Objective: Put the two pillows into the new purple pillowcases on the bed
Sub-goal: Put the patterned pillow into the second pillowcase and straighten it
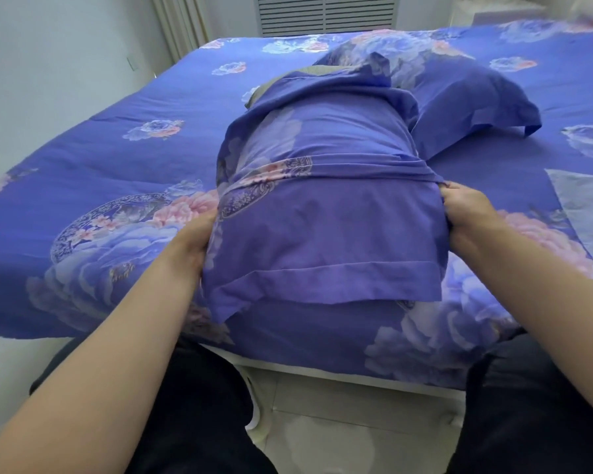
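Note:
A purple flowered pillowcase lies lengthwise on the bed in front of me with a pillow inside it. The pillow's grey striped end sticks out of the far opening. My left hand grips the case's left side near its closed end. On the right side my right hand pinches bunched fabric of the same case. Behind it to the right lies a second pillow in a purple pillowcase, its flap hanging loose.
The bed wears a purple sheet with large pink and blue flowers; its near edge is just before my legs. A grey cloth patch lies at the right. A white wall stands left, a louvred vent at the back.

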